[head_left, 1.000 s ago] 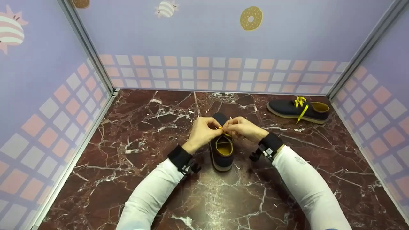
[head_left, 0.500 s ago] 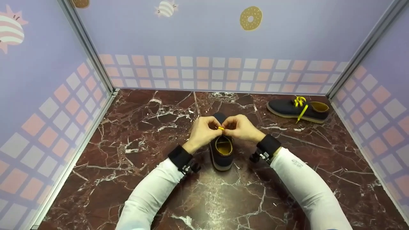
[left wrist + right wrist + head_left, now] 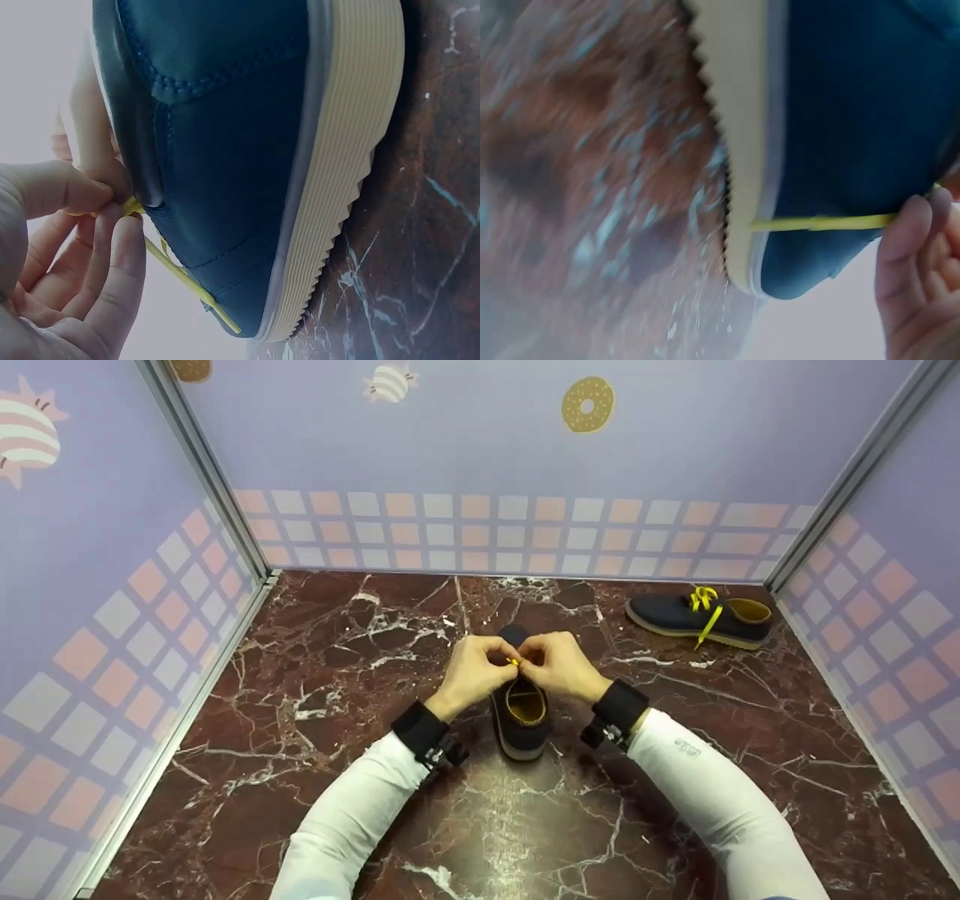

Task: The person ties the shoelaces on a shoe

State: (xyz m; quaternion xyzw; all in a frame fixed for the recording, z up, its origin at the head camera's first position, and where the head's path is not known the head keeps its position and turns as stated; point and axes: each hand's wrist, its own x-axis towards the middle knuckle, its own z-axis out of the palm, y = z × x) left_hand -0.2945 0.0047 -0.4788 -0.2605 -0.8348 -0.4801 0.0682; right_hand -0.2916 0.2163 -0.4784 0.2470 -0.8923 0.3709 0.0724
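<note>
A dark navy shoe (image 3: pixel 519 742) with a tan sole and mustard lining stands upright in the middle, toe pointing away from me. Over its tongue, my left hand (image 3: pixel 474 671) pinches a yellow shoelace (image 3: pixel 513 661) between thumb and fingers. My right hand (image 3: pixel 561 664) meets it there, its thumb and fingertips pinching the lace too. In the left wrist view, a loose lace end (image 3: pixel 199 292) hangs down the shoe's side (image 3: pixel 225 165). Another lace end (image 3: pixel 817 223) crosses the opposite side in the right wrist view. The hands hide most of the lacing and any knot.
A second navy shoe (image 3: pixel 660 613) with a yellow bow lies at the back right, one lace end hanging over its side. Patterned panels (image 3: pixel 480 442) enclose the back and both sides of the dark red marble-look surface (image 3: pixel 337 675).
My right hand has turned and shifted slightly left, its wrist coming inward. The yellow lace shows less between the fingers. My left hand has barely moved, and the shoes stay put.
</note>
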